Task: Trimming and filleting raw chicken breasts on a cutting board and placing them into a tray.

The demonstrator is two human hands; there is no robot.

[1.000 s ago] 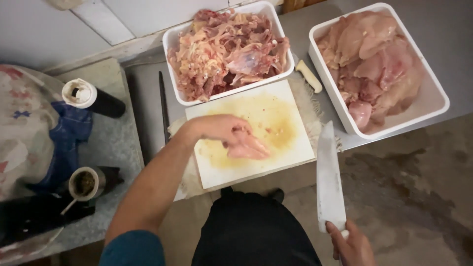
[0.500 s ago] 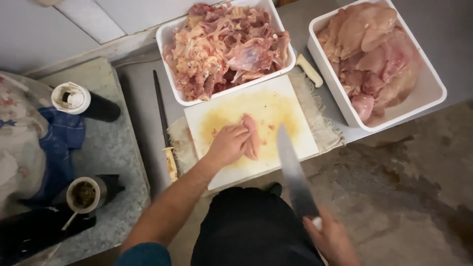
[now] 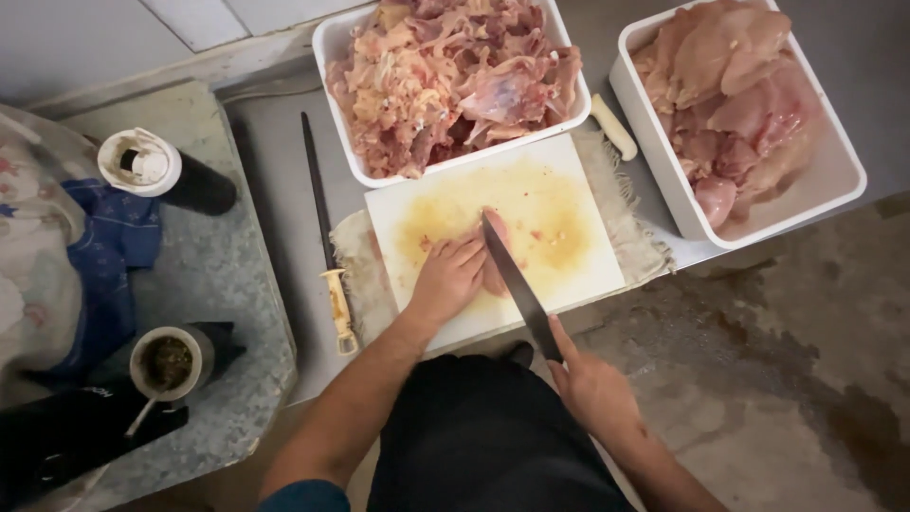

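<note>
My left hand (image 3: 447, 280) presses flat on a piece of raw chicken (image 3: 495, 267) lying on the white, yellow-stained cutting board (image 3: 569, 218). My right hand (image 3: 592, 389) grips the handle of a long knife (image 3: 517, 284). Its blade runs up and left, with the tip at the meat beside my left fingers. Most of the chicken piece is hidden under my left hand.
A white tub of chicken scraps and bones (image 3: 445, 76) stands behind the board, a white tub of chicken fillets (image 3: 749, 114) at the right. A sharpening steel (image 3: 322, 228) lies left of the board, on a cloth (image 3: 355, 275). Two cups (image 3: 166, 360) and a black bottle (image 3: 142, 163) sit on the left counter.
My right hand has brought the knife from low at the right up over the board to the chicken. My left hand has stayed on the meat.
</note>
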